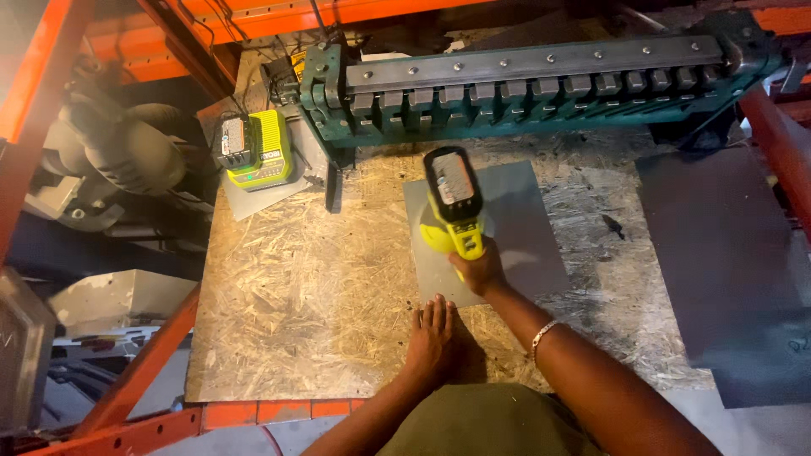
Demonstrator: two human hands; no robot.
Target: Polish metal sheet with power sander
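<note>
On grey sheet [507, 228]: right hand [480, 272] grips yellow drill [454, 207]; left hand [432, 333] flat.

Head view, steeply down, close overhead

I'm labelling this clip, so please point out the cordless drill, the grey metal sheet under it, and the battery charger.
cordless drill [454, 203], head view, on its battery end.
grey metal sheet [528, 228], head view, bare area right of the drill.
battery charger [269, 150], head view, on its yellow-green body.
</note>
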